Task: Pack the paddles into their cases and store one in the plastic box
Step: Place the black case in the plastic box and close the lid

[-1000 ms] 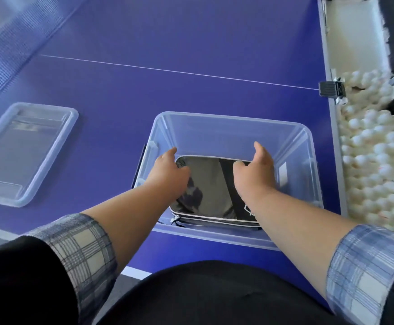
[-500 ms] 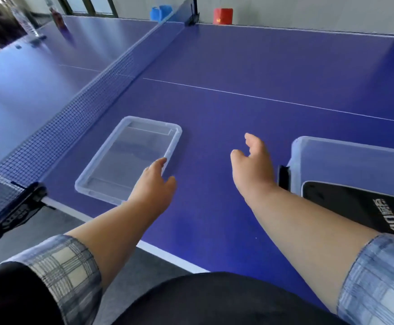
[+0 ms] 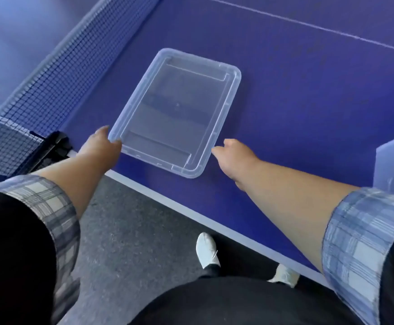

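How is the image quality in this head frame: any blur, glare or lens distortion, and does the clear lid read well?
Head view: even, soft light with faint shadows; the lid is sharp, its rim catching mild pale glare, the table showing through it. Wide-angle bending curves the net and the table edge. The left hand and right hand look slightly soft, the box cut off at the right edge.

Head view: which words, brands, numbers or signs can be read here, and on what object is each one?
None can be read. The clear lid, the blue table, the net and the box corner at the right edge show no text.
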`<state>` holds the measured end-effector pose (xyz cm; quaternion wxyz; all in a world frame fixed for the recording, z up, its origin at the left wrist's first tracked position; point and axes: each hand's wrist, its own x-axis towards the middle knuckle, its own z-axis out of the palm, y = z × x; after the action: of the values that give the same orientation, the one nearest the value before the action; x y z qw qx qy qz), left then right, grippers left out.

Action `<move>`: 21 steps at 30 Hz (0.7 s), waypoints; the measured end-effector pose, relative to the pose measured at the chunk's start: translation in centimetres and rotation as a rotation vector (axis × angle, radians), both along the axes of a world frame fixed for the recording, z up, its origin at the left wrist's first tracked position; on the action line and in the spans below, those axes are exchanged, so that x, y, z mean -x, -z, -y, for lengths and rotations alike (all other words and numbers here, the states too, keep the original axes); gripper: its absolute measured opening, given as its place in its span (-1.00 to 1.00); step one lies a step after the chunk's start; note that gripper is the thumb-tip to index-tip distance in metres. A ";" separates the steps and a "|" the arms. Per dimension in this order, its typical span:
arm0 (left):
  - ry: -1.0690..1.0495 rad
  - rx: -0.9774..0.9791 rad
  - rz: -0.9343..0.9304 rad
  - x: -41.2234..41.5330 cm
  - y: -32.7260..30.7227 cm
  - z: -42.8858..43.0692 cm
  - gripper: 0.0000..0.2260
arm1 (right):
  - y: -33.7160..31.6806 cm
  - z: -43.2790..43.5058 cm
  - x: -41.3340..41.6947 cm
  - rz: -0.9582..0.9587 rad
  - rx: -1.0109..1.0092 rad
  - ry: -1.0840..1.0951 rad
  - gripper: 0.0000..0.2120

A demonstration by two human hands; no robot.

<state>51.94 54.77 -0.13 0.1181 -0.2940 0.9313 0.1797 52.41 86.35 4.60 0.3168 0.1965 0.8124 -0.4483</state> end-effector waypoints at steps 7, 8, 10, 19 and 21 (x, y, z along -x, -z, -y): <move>0.066 0.002 0.091 4.7 4.1 2.5 -0.45 | 4.9 5.2 4.0 0.114 0.017 0.205 -0.66; 0.092 0.045 0.076 4.9 4.3 2.2 -0.47 | 5.4 5.7 4.2 0.123 0.021 0.232 -0.61; 0.097 0.079 0.040 4.9 4.2 1.4 -0.47 | 5.9 6.1 4.5 0.147 0.075 0.376 -0.64; -0.061 -0.217 -0.255 3.0 0.6 -2.1 -0.75 | 4.2 1.3 5.4 -0.050 0.095 0.592 -0.71; -0.045 -0.275 -0.298 2.2 -0.6 -3.8 -0.81 | 2.8 -0.4 5.2 -0.111 0.076 0.579 -0.68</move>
<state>49.70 58.57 0.51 0.0140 -0.2661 0.8983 0.3494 47.17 86.76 1.84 0.1382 0.3834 0.7211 -0.5603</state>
